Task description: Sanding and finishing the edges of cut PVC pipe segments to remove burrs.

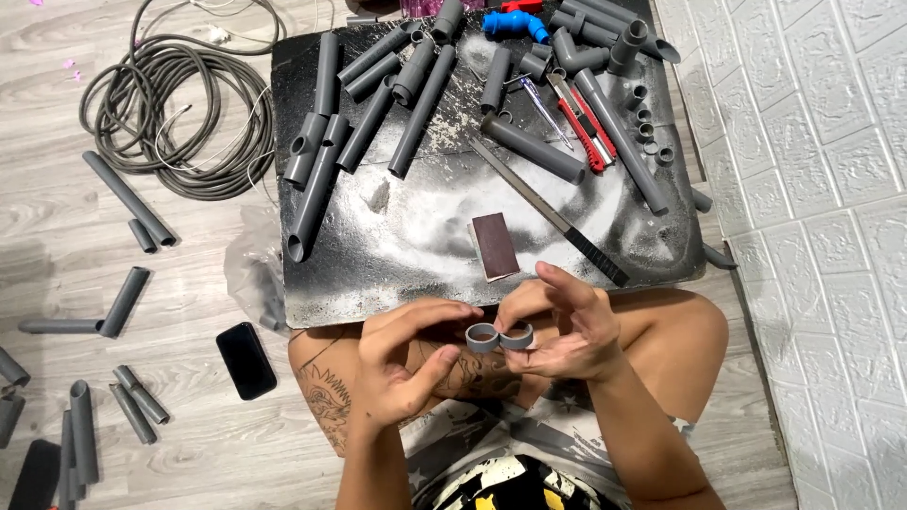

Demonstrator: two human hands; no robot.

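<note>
Grey plastic rings, two short pipe slices, sit side by side and touching just off the near edge of the tabletop (312, 283), over the person's lap. The left hand (402, 364) pinches the left ring (482, 337) between thumb and forefinger; the right hand (567, 326) grips the right ring (517, 335), its other fingers fanned upward. A dark, dusty slab forms the tabletop, powdered white around its middle, where bare room lies. A brown rectangular sanding block (494, 246) lies near the near edge, just beside a long flat file (548, 212). Smooth grey pipe lengths (420, 109) crowd the far edge. A coiled grey hose (175, 113) and a black phone (246, 360) rest on the wood-grain floor
</note>
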